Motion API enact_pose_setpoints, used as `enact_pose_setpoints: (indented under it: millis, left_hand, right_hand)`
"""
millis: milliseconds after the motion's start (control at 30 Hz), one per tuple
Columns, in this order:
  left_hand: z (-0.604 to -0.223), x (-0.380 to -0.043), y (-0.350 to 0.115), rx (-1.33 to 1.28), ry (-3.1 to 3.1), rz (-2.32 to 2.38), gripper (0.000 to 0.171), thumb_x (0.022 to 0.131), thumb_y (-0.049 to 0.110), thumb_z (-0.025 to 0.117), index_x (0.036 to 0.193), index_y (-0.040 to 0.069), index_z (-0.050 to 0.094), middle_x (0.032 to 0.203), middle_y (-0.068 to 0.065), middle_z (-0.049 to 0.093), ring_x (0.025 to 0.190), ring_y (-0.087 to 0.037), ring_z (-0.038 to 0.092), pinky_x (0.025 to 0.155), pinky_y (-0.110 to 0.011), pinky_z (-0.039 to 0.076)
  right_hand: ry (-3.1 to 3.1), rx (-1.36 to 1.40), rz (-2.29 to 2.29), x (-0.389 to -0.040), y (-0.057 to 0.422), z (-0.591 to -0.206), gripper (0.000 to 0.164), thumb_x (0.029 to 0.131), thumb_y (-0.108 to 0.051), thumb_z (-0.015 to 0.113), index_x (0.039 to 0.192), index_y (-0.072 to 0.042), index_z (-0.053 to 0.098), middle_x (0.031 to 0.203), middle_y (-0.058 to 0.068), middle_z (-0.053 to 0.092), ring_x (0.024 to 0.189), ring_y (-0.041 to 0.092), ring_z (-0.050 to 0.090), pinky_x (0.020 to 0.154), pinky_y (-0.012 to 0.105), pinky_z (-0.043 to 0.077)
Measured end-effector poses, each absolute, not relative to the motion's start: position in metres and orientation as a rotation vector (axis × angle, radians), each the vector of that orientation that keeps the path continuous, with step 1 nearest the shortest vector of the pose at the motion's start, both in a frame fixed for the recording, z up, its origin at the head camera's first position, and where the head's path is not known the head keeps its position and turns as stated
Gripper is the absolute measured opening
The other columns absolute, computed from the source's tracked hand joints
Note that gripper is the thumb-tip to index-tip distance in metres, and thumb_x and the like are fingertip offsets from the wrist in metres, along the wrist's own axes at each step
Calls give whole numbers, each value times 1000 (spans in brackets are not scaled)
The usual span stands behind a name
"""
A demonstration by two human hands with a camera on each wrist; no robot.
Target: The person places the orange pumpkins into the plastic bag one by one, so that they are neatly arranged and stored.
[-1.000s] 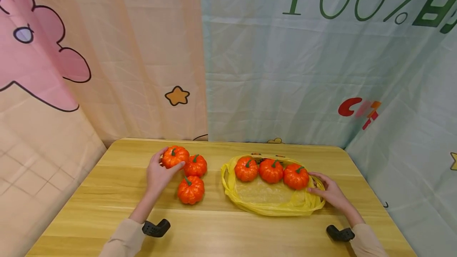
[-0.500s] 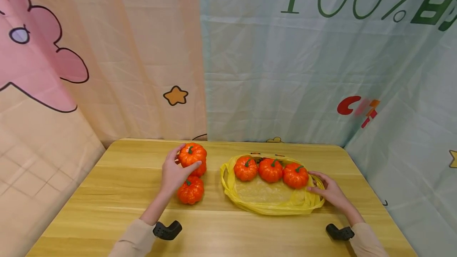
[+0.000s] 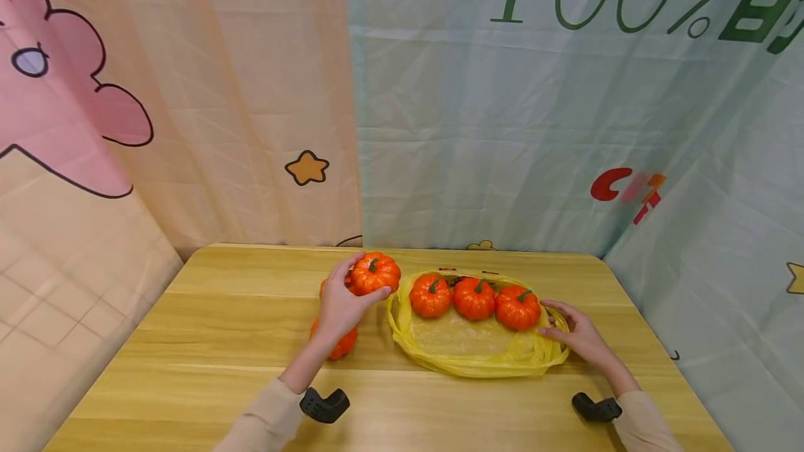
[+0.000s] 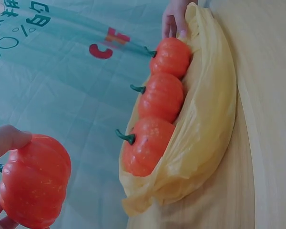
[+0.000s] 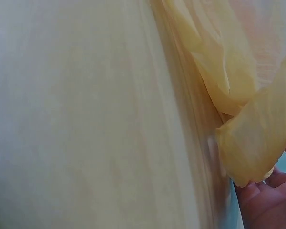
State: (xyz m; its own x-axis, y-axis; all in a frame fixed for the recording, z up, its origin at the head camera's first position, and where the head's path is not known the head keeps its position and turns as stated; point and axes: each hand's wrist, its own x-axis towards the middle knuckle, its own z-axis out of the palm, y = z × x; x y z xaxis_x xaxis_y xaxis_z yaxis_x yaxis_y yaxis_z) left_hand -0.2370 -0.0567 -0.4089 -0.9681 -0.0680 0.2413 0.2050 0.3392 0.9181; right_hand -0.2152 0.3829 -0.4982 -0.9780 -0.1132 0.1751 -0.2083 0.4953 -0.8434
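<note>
Glossy orange, ribbed like a squat cushion and topped with a short green stem, the held pumpkin (image 3: 375,273) sits clamped between the thumb and fingers of my left grip (image 3: 344,304). It is just beside the left end of a yellow bag (image 3: 471,367), outside its rim. That bag is thin, crinkled plastic, its mouth spread into a long oval, its edge gathered in soft folds and its walls translucent. My right grip (image 3: 581,335) has the bag's right end pinched between thumb and fingers.

Inside the bag, three bagged pumpkins (image 3: 474,298) stand in a row along the far side, stems up, with the same shiny, lobed skin. On the near side the plastic floor shows through, pale and wrinkled. Left of the bag, two loose pumpkins (image 3: 342,342) rest on the desk (image 3: 188,340), a smooth board with yellowish wood grain; my left grip and wrist partly cover both. Curved black devices (image 3: 324,405) sit at my wrists, by the beige sleeves (image 3: 266,413). Behind everything hangs creased printed cloth (image 3: 477,124), peach on one side, pale blue-green on the other.
</note>
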Motion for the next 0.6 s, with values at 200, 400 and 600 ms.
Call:
enact_pose_setpoints:
  millis: [200, 400, 600]
  left_hand:
    - [-411, -237, -39, -186, -2376, -1671, 75, 68, 25, 87, 134, 15, 54, 135, -7, 52, 117, -27, 53, 94, -44, 49]
    - [-414, -238, -22, -228, -2382, -1684, 73, 68, 27, 87, 133, 16, 55, 134, -8, 51, 114, -26, 54, 92, -42, 49]
    - [-415, -236, -6, -249, -2375, -1729, 71, 68, 24, 87, 131, 15, 57, 130, -11, 49, 112, -27, 52, 91, -42, 49]
  right_hand:
    - [-2627, 289, 1526, -213, 382, -496, 58, 85, -11, 71, 134, 9, 46, 138, 35, 42, 111, -27, 31, 89, -1, 31]
    - [-2629, 291, 1522, -212, 381, -494, 57, 86, -10, 70, 134, 9, 46, 139, 33, 43, 112, -24, 32, 89, 0, 32]
    - [-2634, 285, 1517, -212, 381, -495, 57, 86, -11, 70, 134, 8, 47, 138, 33, 44, 110, -21, 38, 88, 2, 36]
